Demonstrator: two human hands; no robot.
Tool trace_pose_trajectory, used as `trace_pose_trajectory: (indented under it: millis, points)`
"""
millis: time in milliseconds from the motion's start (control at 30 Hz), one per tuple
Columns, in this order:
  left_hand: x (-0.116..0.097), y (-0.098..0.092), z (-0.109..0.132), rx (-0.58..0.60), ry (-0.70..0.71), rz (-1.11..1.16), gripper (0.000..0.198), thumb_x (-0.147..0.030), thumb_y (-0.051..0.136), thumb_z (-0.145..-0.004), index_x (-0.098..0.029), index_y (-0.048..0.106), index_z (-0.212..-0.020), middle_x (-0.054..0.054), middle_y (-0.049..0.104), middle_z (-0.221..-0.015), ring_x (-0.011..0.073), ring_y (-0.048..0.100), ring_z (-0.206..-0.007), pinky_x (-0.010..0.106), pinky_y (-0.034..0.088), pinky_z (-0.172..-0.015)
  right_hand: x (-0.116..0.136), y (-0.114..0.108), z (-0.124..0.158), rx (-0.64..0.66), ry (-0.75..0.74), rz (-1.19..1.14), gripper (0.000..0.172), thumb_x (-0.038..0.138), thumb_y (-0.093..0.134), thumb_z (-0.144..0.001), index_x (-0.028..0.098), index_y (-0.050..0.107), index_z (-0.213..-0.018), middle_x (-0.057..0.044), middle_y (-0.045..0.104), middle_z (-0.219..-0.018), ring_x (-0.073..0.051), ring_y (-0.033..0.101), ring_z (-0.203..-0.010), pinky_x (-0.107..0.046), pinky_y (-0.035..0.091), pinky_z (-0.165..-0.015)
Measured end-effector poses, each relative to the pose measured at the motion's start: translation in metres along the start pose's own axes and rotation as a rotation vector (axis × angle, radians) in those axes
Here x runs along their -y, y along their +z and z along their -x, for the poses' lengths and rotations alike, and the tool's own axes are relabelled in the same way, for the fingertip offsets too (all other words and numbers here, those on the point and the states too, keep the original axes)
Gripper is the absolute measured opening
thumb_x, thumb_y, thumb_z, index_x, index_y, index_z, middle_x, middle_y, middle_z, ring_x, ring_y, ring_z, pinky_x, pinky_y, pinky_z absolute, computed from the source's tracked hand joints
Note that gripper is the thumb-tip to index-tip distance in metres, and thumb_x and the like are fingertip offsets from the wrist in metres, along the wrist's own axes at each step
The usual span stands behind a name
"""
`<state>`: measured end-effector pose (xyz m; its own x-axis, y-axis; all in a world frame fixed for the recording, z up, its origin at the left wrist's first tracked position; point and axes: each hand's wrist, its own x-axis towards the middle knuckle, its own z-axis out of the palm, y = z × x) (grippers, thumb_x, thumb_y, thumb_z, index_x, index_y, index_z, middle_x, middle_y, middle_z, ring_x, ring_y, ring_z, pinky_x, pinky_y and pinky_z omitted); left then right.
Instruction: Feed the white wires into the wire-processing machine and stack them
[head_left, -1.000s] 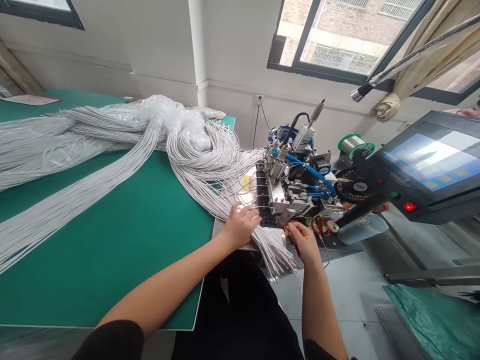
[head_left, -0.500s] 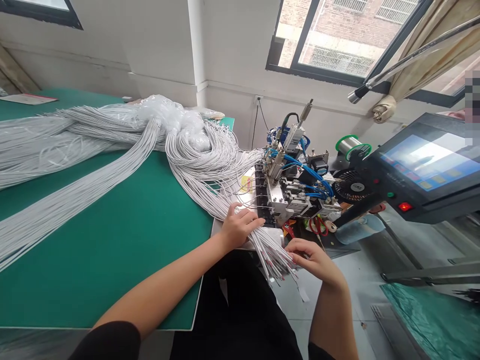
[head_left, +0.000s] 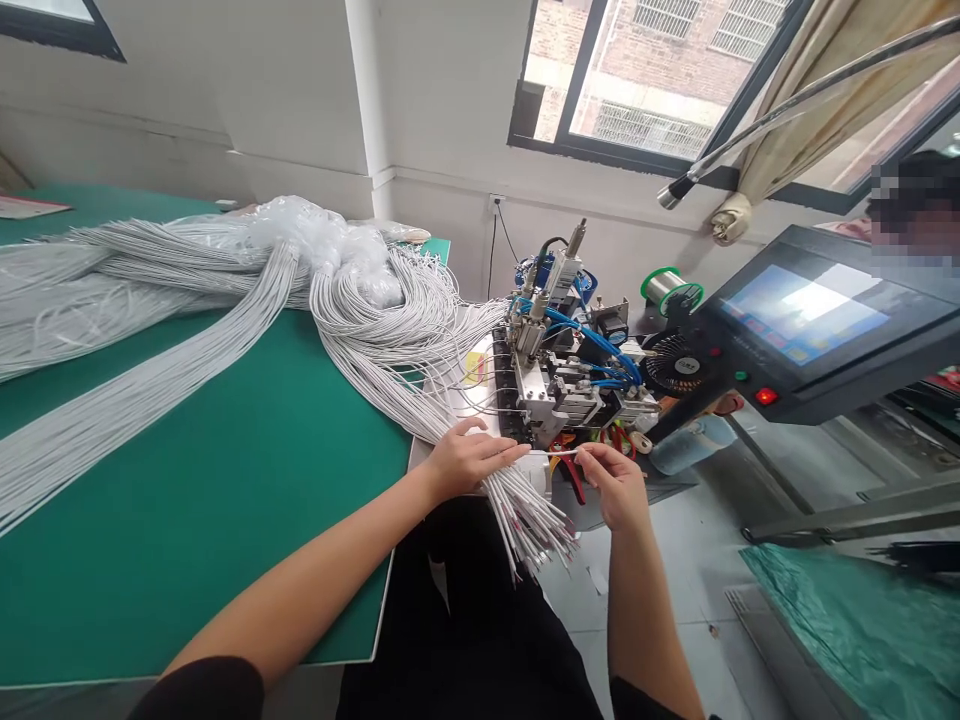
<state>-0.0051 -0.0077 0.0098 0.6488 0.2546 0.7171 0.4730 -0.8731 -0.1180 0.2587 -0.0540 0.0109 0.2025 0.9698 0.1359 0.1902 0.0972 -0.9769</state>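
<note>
My left hand point(head_left: 472, 460) is closed over a bundle of thin white cables point(head_left: 525, 515), whose loose ends fan out past the table edge. Some of those ends show reddish tips. With a pinch, my right hand point(head_left: 616, 482) holds the end of one white cable point(head_left: 556, 453), drawn out straight from my left fingertips. Just beyond both hands stands a bench machine point(head_left: 555, 370) with metal cylinders and blue air tubes. Several single cables run into the black row of slots point(head_left: 510, 385) along its left side.
A large heap of white cables point(head_left: 397, 300), partly in clear plastic, covers the back of the green table point(head_left: 262, 500). At right are a control screen point(head_left: 806, 310), a black fan point(head_left: 682, 365) and a wire spool point(head_left: 667, 290). Red-handled pliers point(head_left: 571, 478) lie below the machine. Another person's head shows at far right.
My right hand has risen from the fanned ends, pulling one cable out level toward the machine's front. My left hand stays on the bundle. The view has shifted slightly right.
</note>
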Motion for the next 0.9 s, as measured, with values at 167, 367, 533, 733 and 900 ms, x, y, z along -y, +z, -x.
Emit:
trace_pose_trajectory:
  millis: [167,367,533,733,900]
  points:
    - [-0.001,0.0,0.001,-0.03,-0.007,0.014,0.022,-0.017,0.043,-0.095,-0.023,0.06,-0.108,-0.004,0.072,-0.082,0.0087,0.06,-0.066,0.029,0.039,-0.08,-0.01,0.021,-0.007,-0.063,0.045,-0.206,0.033,0.046,0.075,-0.07,0.016,0.072,-0.084,-0.004,0.067,-0.07,-0.009,0.047,-0.047,-0.022,0.033,-0.042]
    - [-0.006,0.001,0.0,-0.026,-0.096,-0.083,0.021,-0.022,0.043,-0.095,-0.02,0.058,-0.081,-0.002,0.065,-0.072,0.0116,0.056,-0.067,0.033,0.032,-0.082,-0.012,0.031,-0.008,-0.038,0.077,-0.301,0.03,0.044,0.075,-0.071,0.019,0.074,-0.087,-0.006,0.068,-0.074,-0.015,0.061,-0.064,-0.022,0.042,-0.048]
    - [-0.008,0.002,-0.002,-0.01,-0.127,-0.172,0.021,-0.013,0.042,-0.092,-0.019,0.054,-0.076,-0.003,0.06,-0.069,0.0125,0.053,-0.069,0.034,0.029,-0.086,-0.01,0.034,-0.01,0.006,0.101,-0.35,0.028,0.042,0.074,-0.073,0.018,0.074,-0.087,-0.004,0.066,-0.07,-0.009,0.052,-0.054,-0.019,0.034,-0.043]
    - [-0.009,0.001,-0.003,0.036,-0.157,-0.238,0.025,-0.006,0.038,-0.087,-0.019,0.053,-0.073,-0.001,0.057,-0.067,0.0141,0.053,-0.073,0.038,0.028,-0.096,-0.011,0.033,-0.019,0.122,0.168,-0.399,0.029,0.039,0.073,-0.072,0.015,0.074,-0.088,-0.006,0.066,-0.074,-0.004,0.03,-0.043,-0.021,0.018,-0.038]
    - [-0.009,0.001,-0.002,0.005,-0.174,-0.255,0.024,-0.005,0.039,-0.086,-0.019,0.057,-0.077,-0.001,0.058,-0.068,0.0144,0.054,-0.075,0.039,0.027,-0.096,-0.02,0.032,-0.026,0.136,0.186,-0.372,0.029,0.039,0.072,-0.07,0.015,0.073,-0.085,-0.005,0.066,-0.071,-0.004,0.029,-0.042,-0.021,0.019,-0.039]
